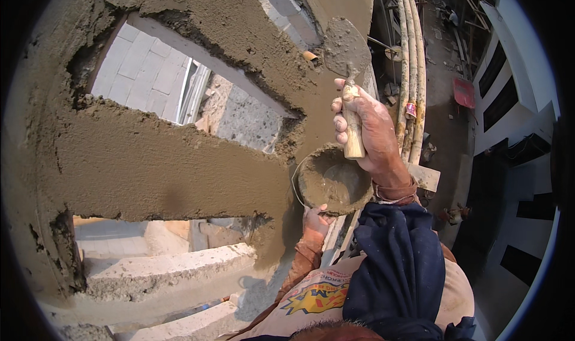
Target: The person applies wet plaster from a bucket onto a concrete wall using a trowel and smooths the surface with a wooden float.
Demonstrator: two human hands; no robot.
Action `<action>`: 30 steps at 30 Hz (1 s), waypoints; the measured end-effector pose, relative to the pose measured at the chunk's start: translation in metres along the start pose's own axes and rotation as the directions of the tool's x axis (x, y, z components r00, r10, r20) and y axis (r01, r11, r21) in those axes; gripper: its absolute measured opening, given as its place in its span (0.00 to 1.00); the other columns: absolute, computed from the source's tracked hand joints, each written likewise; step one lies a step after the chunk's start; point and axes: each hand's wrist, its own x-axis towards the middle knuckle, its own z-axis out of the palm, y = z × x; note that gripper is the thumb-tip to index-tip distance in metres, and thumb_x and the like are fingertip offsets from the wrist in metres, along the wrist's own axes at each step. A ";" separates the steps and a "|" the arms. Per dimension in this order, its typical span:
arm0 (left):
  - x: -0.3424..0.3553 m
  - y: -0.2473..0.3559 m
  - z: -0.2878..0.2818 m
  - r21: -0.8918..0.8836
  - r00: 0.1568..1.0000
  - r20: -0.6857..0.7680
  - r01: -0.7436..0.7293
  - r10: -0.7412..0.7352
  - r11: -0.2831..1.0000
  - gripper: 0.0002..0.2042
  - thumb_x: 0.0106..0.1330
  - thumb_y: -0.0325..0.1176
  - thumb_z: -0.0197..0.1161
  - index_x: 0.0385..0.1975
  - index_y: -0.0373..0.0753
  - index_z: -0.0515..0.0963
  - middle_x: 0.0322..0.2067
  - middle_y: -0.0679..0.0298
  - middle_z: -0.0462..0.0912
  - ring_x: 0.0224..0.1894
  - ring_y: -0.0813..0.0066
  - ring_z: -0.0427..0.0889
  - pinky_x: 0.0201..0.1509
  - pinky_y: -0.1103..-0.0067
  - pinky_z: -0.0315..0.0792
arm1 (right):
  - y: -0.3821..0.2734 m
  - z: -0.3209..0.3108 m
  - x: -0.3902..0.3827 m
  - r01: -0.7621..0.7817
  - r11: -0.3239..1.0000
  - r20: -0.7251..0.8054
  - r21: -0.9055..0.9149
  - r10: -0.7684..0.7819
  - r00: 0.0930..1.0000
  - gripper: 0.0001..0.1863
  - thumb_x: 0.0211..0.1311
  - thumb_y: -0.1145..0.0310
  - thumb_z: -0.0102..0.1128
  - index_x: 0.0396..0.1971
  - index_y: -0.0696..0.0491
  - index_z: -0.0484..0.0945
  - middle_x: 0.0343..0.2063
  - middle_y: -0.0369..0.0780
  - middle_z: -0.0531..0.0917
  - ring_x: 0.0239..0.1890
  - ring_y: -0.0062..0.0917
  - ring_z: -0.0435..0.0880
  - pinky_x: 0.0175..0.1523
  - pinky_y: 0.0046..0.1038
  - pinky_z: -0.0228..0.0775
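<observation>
My right hand [368, 122] is closed round the wooden handle of a trowel [347, 47]. Its broad, mortar-crusted blade points away from me, close to the freshly plastered wall [162, 173]. Below it, my left hand [315, 222] grips the near rim of a round bucket [336, 182] with a thin wire handle. Wet grey-brown mortar [338, 179] coats the inside of the bucket and lies in its bottom. The wall's wet coat surrounds several openings with rough, ragged mortar edges.
Bamboo poles [411, 71] run upright just right of my right hand, with a board end [424, 177] by my wrist. Far below lies a ground strip with a red object [463, 93]. A white building [515, 71] stands at the right. Rough concrete ledges [173, 272] show lower left.
</observation>
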 end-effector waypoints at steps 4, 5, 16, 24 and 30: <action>0.005 -0.002 0.007 0.031 0.988 0.099 -0.123 0.120 0.992 0.15 0.65 0.21 0.59 0.50 0.40 0.68 0.46 0.52 0.80 0.49 0.54 0.84 0.49 0.60 0.82 | 0.009 0.002 0.105 0.405 0.693 -0.107 -0.597 -0.569 0.815 0.22 0.73 0.69 0.56 0.63 0.61 0.70 0.31 0.36 0.80 0.25 0.15 0.77 0.24 0.19 0.71; 0.011 -0.004 0.005 0.166 0.984 0.119 -0.149 0.130 0.975 0.15 0.65 0.21 0.59 0.50 0.39 0.68 0.46 0.52 0.80 0.49 0.55 0.84 0.50 0.61 0.82 | 0.022 -0.013 0.139 0.438 0.548 -0.089 -0.713 -0.690 0.718 0.23 0.71 0.68 0.58 0.61 0.63 0.71 0.29 0.35 0.79 0.25 0.15 0.77 0.25 0.19 0.69; 0.010 -0.013 -0.006 0.024 0.999 -0.010 -0.036 0.036 0.999 0.27 0.61 0.18 0.55 0.61 0.46 0.65 0.53 0.53 0.78 0.48 0.51 0.85 0.47 0.56 0.85 | 0.032 -0.104 -0.053 -0.099 0.438 0.013 -0.893 0.244 0.970 0.30 0.65 0.61 0.64 0.62 0.64 0.73 0.50 0.52 0.83 0.49 0.34 0.83 0.58 0.34 0.73; -0.006 -0.032 0.006 0.295 0.990 0.033 -0.143 0.140 0.945 0.33 0.57 0.18 0.58 0.66 0.41 0.63 0.50 0.54 0.80 0.40 0.60 0.88 0.39 0.66 0.88 | 0.070 -0.274 -0.133 0.069 -0.524 -0.159 -0.849 0.379 0.912 0.24 0.68 0.56 0.56 0.45 0.66 0.74 0.26 0.55 0.82 0.33 0.52 0.85 0.39 0.48 0.77; -0.011 -0.070 -0.005 0.379 0.960 0.090 -0.280 0.266 0.882 0.34 0.56 0.17 0.58 0.68 0.32 0.62 0.51 0.55 0.79 0.41 0.66 0.86 0.38 0.70 0.86 | 0.094 -0.245 -0.147 0.049 -0.486 -0.219 -0.873 0.479 0.850 0.13 0.64 0.63 0.58 0.38 0.59 0.76 0.29 0.55 0.82 0.35 0.47 0.85 0.38 0.46 0.76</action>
